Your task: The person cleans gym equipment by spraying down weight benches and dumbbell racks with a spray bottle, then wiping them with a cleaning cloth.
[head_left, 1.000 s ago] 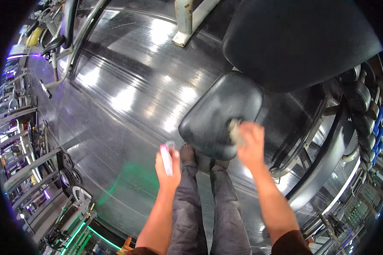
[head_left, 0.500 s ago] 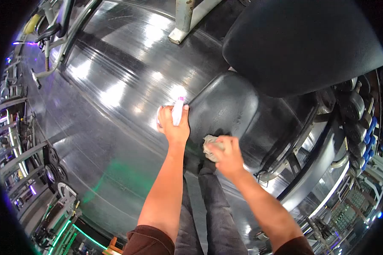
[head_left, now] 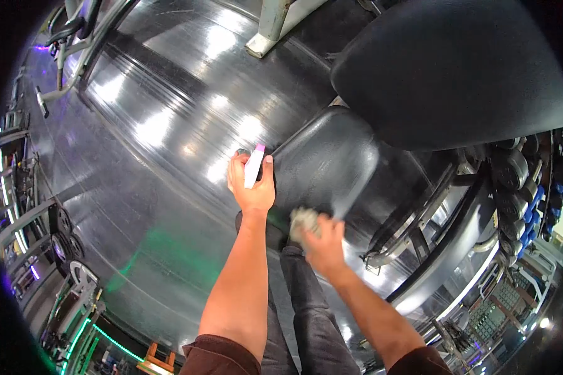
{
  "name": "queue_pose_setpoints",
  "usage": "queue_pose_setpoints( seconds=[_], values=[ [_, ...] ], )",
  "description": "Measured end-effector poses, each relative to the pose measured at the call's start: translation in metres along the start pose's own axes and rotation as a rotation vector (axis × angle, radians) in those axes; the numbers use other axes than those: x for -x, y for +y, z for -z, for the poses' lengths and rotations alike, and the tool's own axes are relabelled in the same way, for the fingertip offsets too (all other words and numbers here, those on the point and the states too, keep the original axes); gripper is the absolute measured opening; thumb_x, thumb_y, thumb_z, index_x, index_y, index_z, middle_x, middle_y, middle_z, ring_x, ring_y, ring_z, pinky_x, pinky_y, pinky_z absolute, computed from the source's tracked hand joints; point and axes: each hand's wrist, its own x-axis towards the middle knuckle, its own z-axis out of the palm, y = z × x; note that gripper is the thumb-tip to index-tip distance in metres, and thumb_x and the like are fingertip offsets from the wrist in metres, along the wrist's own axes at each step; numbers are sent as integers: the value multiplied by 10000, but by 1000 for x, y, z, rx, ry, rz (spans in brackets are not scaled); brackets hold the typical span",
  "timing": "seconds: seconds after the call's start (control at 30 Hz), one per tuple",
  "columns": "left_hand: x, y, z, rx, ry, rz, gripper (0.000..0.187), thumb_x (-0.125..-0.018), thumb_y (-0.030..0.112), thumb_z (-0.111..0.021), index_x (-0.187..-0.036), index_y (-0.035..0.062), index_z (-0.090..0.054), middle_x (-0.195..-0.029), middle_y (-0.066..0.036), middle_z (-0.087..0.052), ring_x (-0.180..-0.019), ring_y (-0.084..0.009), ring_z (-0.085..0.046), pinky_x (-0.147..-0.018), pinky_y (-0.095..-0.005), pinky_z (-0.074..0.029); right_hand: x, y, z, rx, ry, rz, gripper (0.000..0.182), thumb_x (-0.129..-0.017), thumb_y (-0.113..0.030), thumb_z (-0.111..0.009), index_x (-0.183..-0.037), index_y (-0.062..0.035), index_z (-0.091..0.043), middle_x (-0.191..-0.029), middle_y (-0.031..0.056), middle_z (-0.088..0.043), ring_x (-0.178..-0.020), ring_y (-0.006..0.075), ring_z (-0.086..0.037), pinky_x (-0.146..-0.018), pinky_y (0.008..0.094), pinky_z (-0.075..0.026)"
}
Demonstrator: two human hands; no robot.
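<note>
My left hand (head_left: 252,187) is wrapped round a spray bottle (head_left: 254,165) with a white head and a pink nozzle tip; the palm hides most of its body. It is beside the left edge of a black padded seat (head_left: 331,156). Bunched in the fingers of my right hand (head_left: 324,247) is a pale, crumpled cloth (head_left: 303,225), blurred by motion. Hand and cloth are at the seat's near end, close to my legs. Light shines off the smooth seat surface. A larger black backrest pad (head_left: 450,75) rises behind the seat.
Dumbbells (head_left: 510,169) line a rack on the right. Nearer stands another padded bench (head_left: 444,262) with a metal frame. A worn metal machine foot (head_left: 261,45) rests on the shiny black floor (head_left: 169,187) ahead. Weight plates (head_left: 62,231) and machines fill the left side.
My right hand with the cloth has moved slightly left and nearer to me, off toward the seat's near edge. My left hand still grips the spray bottle, and the view has shifted a little.
</note>
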Motion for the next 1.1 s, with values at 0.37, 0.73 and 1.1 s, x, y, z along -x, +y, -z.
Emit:
queue_pose_setpoints(
  seconds=[0.37,0.73,1.1],
  values=[
    [3,2,-1,-17,-3,41,331,-864,250,-756,-1046,57,-558,-1084,-146,-625,-1285,-425,-514,-1036,-553,-388,-127,66,119,-158,461,-166,760,-706,-18,-707,-1435,-109,-511,-1211,194,-547,-1085,412,-500,-959,502,-403],
    [1,-1,1,-8,-58,73,331,-926,270,-716,-1099,26,-574,-1212,-235,-621,-1276,-428,-537,-1042,-471,-426,75,21,-7,-380,-140,-136,575,-644,-13,-738,-1198,-155,-672,-1266,217,-483,-1177,433,-476,-1032,538,-400],
    [-2,14,1,-35,-67,137,340,-915,274,-720,-1093,27,-570,-1213,-243,-619,-1286,-424,-527,-1042,-477,-424,-114,93,63,37,624,-237,342,-738,-124,-749,-1044,-79,-602,-1105,158,-555,-1090,399,-511,-928,528,-394]
  ],
)
